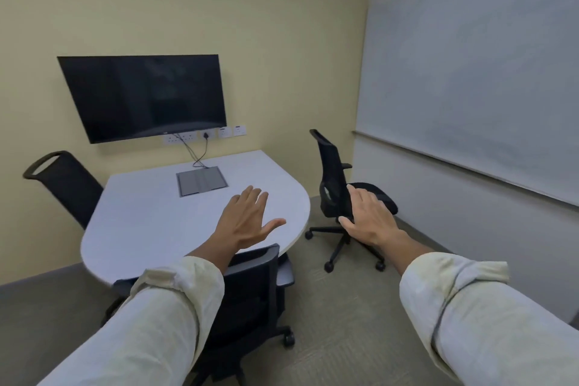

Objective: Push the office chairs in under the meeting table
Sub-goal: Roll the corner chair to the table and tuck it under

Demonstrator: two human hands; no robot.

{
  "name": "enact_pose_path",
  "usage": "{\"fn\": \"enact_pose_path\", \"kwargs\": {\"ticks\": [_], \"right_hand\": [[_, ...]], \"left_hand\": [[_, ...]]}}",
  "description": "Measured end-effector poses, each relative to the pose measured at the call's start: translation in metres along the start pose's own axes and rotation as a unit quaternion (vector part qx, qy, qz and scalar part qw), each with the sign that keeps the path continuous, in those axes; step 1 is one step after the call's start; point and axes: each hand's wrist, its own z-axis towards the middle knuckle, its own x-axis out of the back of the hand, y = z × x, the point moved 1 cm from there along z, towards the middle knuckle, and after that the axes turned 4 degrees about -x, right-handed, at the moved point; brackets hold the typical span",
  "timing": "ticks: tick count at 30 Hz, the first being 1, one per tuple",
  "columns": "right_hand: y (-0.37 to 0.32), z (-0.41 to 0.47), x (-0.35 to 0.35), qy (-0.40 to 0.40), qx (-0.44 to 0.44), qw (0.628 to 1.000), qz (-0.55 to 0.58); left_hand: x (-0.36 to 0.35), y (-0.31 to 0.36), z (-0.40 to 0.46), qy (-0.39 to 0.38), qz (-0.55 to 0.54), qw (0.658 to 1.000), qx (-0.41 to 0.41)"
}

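A white meeting table (150,216) with a rounded near end stands in the middle of the room. One black office chair (253,294) sits at the near end, its seat tucked under the tabletop. A second black chair (332,175) stands apart from the table on the right, turned sideways. A third black chair (67,185) stands at the table's left side, close against it. My left hand (247,219) is open in the air above the near chair's back. My right hand (366,216) is open in the air in front of the right chair, touching nothing.
A dark screen (144,97) hangs on the far wall above sockets, with a cable running down to a grey hatch (202,180) in the table. A large whiteboard (470,72) covers the right wall. Carpet (344,323) lies between the near chair and the right chair.
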Motion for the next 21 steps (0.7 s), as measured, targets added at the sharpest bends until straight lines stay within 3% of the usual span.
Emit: {"fn": "enact_pose_path", "kwargs": {"ticks": [9, 21], "right_hand": [[0.055, 0.098, -0.002, 0.061, -0.047, 0.997, -0.022], [0.128, 0.246, -0.057, 0.057, -0.079, 0.995, -0.021]], "left_hand": [[-0.032, -0.008, 0.133, -0.011, 0.016, 1.0, -0.024], [-0.11, -0.037, 0.293, -0.016, 0.014, 0.999, -0.031]]}}
